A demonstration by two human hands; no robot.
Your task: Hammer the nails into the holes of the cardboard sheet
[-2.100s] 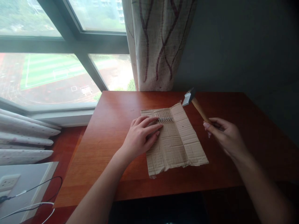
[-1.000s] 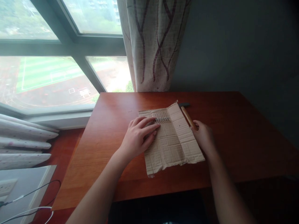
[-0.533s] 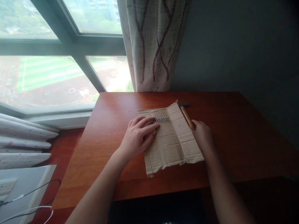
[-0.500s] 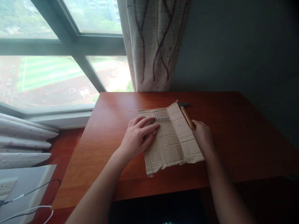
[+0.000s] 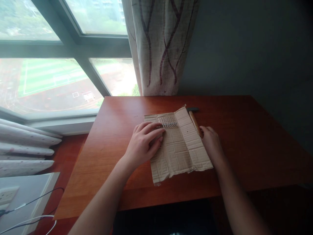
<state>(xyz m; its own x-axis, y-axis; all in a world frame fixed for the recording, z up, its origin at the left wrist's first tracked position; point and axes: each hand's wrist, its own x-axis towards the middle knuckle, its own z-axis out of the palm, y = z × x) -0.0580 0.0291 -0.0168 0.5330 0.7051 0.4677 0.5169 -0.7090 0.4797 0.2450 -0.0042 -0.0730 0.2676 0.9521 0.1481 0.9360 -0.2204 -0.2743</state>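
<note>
A creased piece of brown cardboard (image 5: 181, 153) lies flat on a red-brown wooden table (image 5: 246, 133). Near its far edge is a small grid of holes with a row of metal nails (image 5: 167, 123). My left hand (image 5: 143, 145) rests flat on the left part of the cardboard, fingers stretched out, fingertips just short of the nails. A hammer (image 5: 195, 119) with a wooden handle lies on the table along the cardboard's right edge, its dark head pointing away. My right hand (image 5: 211, 143) is closed over the near end of the handle.
A patterned curtain (image 5: 158, 45) hangs behind the table beside a large window (image 5: 49, 78). A dark wall is at the right. At the lower left are a white surface with a power socket (image 5: 6, 195) and thin cables (image 5: 31, 202).
Two seconds ago my right hand held the hammer raised at the right. It has since brought it down onto the table beside the cardboard. My left hand has barely moved.
</note>
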